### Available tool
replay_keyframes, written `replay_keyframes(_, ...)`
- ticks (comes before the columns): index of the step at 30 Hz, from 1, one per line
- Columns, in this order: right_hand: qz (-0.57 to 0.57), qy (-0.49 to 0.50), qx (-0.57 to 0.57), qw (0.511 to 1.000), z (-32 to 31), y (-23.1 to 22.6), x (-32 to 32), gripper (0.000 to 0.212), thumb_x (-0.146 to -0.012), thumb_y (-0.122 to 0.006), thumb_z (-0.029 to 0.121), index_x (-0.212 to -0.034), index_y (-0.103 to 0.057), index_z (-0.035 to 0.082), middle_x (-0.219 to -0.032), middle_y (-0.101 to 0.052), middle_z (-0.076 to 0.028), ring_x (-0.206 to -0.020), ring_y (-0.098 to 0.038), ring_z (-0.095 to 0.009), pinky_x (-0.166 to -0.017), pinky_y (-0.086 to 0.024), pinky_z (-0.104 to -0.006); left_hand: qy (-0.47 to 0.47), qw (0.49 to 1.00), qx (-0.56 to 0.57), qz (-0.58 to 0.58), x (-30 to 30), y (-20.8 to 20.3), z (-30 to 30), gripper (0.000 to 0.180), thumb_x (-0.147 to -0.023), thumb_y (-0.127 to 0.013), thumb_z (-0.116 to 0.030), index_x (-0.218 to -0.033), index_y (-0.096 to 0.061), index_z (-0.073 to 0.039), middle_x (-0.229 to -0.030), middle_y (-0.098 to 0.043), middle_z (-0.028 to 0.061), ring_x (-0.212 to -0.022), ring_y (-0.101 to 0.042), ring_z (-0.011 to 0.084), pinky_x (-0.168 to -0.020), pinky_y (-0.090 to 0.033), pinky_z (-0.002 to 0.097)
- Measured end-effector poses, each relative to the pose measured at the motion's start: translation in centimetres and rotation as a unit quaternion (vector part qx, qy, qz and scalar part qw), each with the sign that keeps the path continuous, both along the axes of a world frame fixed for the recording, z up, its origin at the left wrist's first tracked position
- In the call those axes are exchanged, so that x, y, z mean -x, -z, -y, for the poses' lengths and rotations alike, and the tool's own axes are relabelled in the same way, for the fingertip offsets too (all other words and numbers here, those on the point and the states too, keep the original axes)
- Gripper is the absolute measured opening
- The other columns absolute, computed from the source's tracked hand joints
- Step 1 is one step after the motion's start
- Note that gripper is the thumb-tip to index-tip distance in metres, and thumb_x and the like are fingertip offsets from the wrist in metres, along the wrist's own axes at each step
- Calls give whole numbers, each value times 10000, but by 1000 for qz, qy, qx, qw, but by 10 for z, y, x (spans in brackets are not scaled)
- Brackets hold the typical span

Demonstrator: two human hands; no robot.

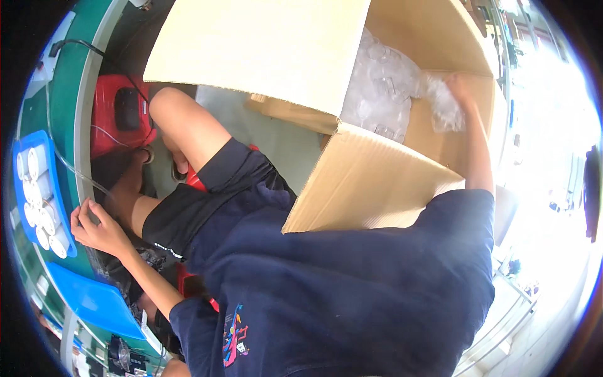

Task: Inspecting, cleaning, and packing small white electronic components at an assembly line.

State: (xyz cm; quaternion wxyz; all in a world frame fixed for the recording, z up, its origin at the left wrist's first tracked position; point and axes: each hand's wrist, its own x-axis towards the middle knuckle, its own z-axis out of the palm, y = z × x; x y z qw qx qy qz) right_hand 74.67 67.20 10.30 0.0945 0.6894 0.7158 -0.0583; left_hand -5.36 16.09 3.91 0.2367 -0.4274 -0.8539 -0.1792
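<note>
Head view: over a grey floor (286, 141), a green-topped workbench (86, 28) runs along the left, while glare washes out the room's right side. An open cardboard box (370, 182) stands before the person, a clear plastic bag (380, 85) inside it. Beside the bench's near edge, the left hand (100, 234), fingers loosely parted and holding nothing visible, hovers near a blue tray (56, 182) of white cylinders (39, 162). Inside the box, the right hand (461, 91) clasps the bag's bunched end.

The box (377, 182) looks matt cardboard, the bag (384, 85) thin, glossy plastic.
</note>
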Motion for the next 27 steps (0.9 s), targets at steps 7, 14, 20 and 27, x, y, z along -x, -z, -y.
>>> replay_keyframes(7, 172, 2, 79, 982, 32, 94, 70, 704, -855, -505, 597, -1161, -634, -24, -1218, -578, -304, -1156, -573, -390, -964, -456, -463, -17, 1000, 16, 19, 0, -3, 2, 155, -885, -659, -188, -987, -713, -84, -1082, -610, 104, -1027, -558, 271, -904, -405, 406)
replay_keyframes(14, 185, 42, 140, 972, 25, 91, 97, 582, -888, -512, 477, -1206, -616, 1, -1254, -570, -267, -1175, -551, -403, -1008, -425, -463, -35, 999, 18, -12, -1, -8, 24, 157, -880, -666, -195, -986, -715, -92, -1092, -613, 102, -1031, -567, 272, -894, -414, 404)
replay_keyframes(20, 127, -19, 58, 990, 20, 107, 20, 490, -864, -558, 423, -1121, -657, 17, -1129, -630, -271, -1095, -591, -416, -941, -466, -467, -35, 999, -5, -14, 2, 7, -3, 156, -883, -669, -223, -983, -720, -113, -1073, -629, 99, -1017, -581, 286, -879, -431, 413)
replay_keyframes(27, 31, -55, 26, 998, 20, 56, 42, 353, -855, -580, 340, -893, -687, 6, -914, -644, -286, -876, -644, -397, -777, -483, -479, -36, 999, -9, -29, 2, 3, 6, 155, -878, -666, -233, -962, -715, -113, -1083, -616, 82, -1023, -571, 274, -883, -418, 415)
